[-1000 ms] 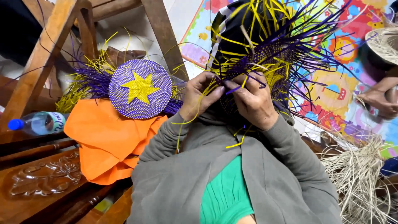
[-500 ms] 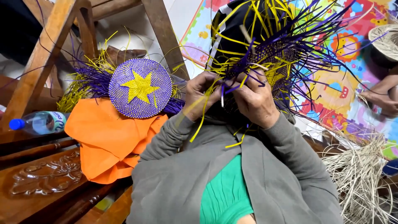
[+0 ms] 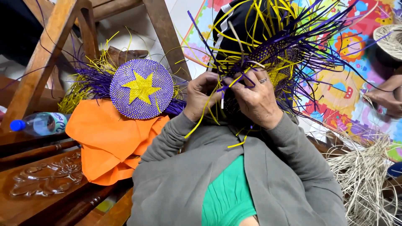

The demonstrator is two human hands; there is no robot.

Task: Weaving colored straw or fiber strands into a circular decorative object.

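Both my hands are raised in front of my chest on a half-woven piece (image 3: 276,54) of purple and yellow straw with long loose strands sticking out all round. My left hand (image 3: 204,95) pinches a yellow strand at the piece's lower left edge. My right hand (image 3: 257,98), with a ring on one finger, grips purple strands at the lower edge. The two hands almost touch. A finished round woven disc (image 3: 141,88), purple with a yellow star, lies to the left on an orange cloth (image 3: 109,142).
A carved wooden bench (image 3: 46,180) and a wooden frame (image 3: 50,50) stand at left, with a plastic water bottle (image 3: 39,124) lying on it. A pile of pale straw (image 3: 364,175) lies at right on a colourful mat (image 3: 347,92). Another person's hand (image 3: 387,98) works at the far right.
My hands have shifted slightly on the woven piece's edge, and a yellow strand now hangs lower from my left hand. The rest is as before.
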